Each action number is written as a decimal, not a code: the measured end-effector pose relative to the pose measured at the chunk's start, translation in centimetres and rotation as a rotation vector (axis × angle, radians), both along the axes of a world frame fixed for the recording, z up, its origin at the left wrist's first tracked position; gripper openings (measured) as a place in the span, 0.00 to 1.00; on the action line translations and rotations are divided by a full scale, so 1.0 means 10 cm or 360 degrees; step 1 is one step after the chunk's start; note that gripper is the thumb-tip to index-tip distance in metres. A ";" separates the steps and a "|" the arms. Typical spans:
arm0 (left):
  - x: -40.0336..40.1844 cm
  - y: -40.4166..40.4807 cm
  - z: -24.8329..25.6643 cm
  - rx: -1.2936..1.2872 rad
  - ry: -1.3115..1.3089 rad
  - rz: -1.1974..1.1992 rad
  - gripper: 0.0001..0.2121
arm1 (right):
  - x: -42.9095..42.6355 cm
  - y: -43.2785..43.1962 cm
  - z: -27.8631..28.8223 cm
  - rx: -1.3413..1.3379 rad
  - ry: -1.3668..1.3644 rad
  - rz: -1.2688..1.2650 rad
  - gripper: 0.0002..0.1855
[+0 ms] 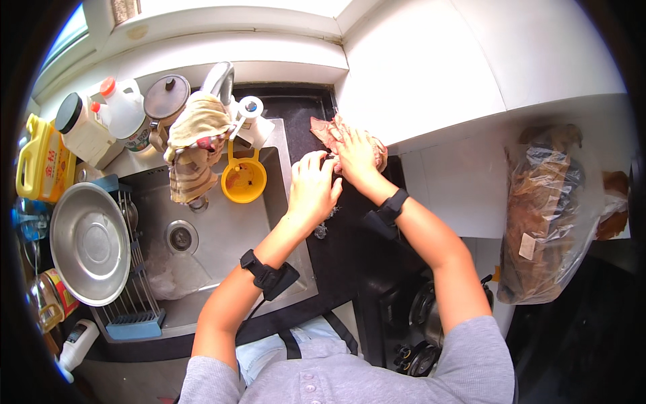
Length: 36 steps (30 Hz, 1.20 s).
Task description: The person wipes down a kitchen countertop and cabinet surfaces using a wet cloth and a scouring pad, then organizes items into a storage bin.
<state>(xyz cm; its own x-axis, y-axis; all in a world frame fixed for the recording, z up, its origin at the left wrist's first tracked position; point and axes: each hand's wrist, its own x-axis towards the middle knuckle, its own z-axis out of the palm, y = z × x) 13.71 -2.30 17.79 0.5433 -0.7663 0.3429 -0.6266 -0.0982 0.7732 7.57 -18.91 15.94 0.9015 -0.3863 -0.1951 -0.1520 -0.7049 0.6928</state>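
My right hand [357, 156] lies over a crumpled pink cloth [324, 130] on the black countertop [330, 262], in the corner against the white wall. The fingers reach across the cloth, and part of it bulges out beside the palm. Just left of it, my left hand [314, 184] hovers by the sink's right rim with its fingers bent and apart. Its fingertips come close to the cloth; whether they touch cannot be made out. Grey steel-wool scourers [322, 230] lie on the counter by the left wrist, partly hidden by it.
Left of my hands is a stainless-steel sink [227, 247] with a yellow strainer cup [244, 180], a cloth-draped faucet [199, 146] and a blue-ended rack [135, 323] bearing a metal basin [91, 245]. Several bottles line the back. A plastic-wrapped bundle [547, 222] hangs at right.
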 end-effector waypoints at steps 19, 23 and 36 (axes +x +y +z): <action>0.12 -0.08 -0.01 -0.0014 0.0011 -0.0005 0.12 | 1.71 -1.02 1.06 -0.0238 0.0168 -0.0141 0.33; 0.07 0.03 -0.16 0.0046 0.0086 -0.0089 0.12 | 1.40 -1.82 -0.15 -0.1899 0.0119 0.0150 0.37; -0.21 0.38 -0.48 0.0215 -0.0023 -0.0426 0.12 | 0.36 -0.45 -0.61 -0.0450 -0.0496 0.0031 0.28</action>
<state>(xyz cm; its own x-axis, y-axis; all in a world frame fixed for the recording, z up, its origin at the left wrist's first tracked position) 11.65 1.49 12.99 0.3113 -0.9210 0.2342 -0.6551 -0.0294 0.7550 11.21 -23.41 9.85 0.9084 -0.3677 0.1990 -0.3732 -0.4986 0.7824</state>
